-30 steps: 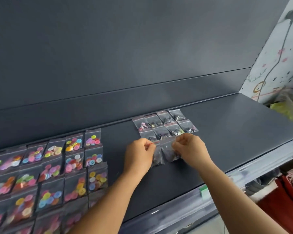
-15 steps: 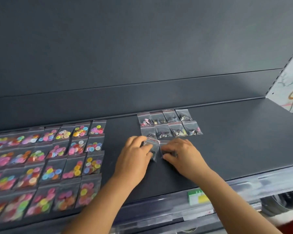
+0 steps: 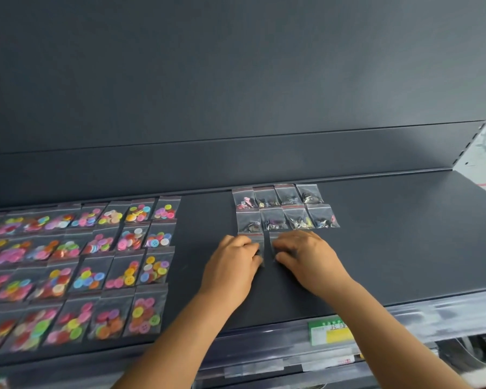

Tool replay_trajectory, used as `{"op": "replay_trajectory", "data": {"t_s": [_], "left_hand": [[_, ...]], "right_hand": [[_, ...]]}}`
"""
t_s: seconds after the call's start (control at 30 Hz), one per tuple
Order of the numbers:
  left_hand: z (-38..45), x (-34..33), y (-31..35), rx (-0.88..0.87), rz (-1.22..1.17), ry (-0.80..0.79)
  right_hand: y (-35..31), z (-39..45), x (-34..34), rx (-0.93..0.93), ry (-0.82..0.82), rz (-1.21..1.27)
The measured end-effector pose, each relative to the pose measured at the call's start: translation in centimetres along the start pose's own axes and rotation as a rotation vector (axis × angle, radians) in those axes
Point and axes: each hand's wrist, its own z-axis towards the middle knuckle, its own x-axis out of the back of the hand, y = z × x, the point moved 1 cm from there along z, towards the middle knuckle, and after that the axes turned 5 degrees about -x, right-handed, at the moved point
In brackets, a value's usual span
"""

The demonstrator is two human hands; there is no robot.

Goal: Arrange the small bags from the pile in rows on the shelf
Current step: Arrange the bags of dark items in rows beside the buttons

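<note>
Both hands are pressing down on the dark shelf (image 3: 390, 248), each one flattening a small clear bag just in front of the block of dark-filled bags (image 3: 285, 207) that is already laid out in two rows of four. The left hand (image 3: 232, 269) is lying with curled fingers over the left new bag (image 3: 258, 242), and the right hand (image 3: 306, 258) is doing the same over the right new bag (image 3: 272, 240); neither hand is pinching or lifting, as far as the view is showing, and most of each bag is hidden under the knuckles. These two bags are starting a third row, sitting directly under the first and second columns of the block, with their long axes running away from the person like the bags behind them. Judging from this, the coming move is turning on the empty spots to the right of the right hand, under the third and fourth columns, so the right hand is the nearer one for filling them. The pile itself is not showing in this view. Well to the left of the block, bags of coloured buttons (image 3: 129, 248) are lying in neat rows. A green and yellow price tag (image 3: 330, 331) is sitting on the shelf's front rail below the right forearm (its printing is too blurred to read).
</note>
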Motion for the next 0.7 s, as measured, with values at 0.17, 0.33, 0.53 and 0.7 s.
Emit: {"op": "replay_trajectory", "data": {"t_s": [0.17, 0.33, 0.53, 0.7], "left_hand": [[0.3, -0.5, 0.2, 0.024, 0.008, 0.001], [0.5, -0.6, 0.5, 0.031, 0.027, -0.014], [0.1, -0.1, 0.9, 0.031, 0.022, -0.002], [-1.2, 1.5, 0.5, 0.065, 0.096, 0.039]], "right_hand": [[0.0, 0.6, 0.0, 0.024, -0.03, 0.008], [0.0, 0.6, 0.2, 0.031, -0.041, 0.005], [-0.4, 0.3, 0.6, 0.031, -0.057, -0.012], [-2.3, 0.0, 0.8, 0.018, -0.05, -0.045]]}}
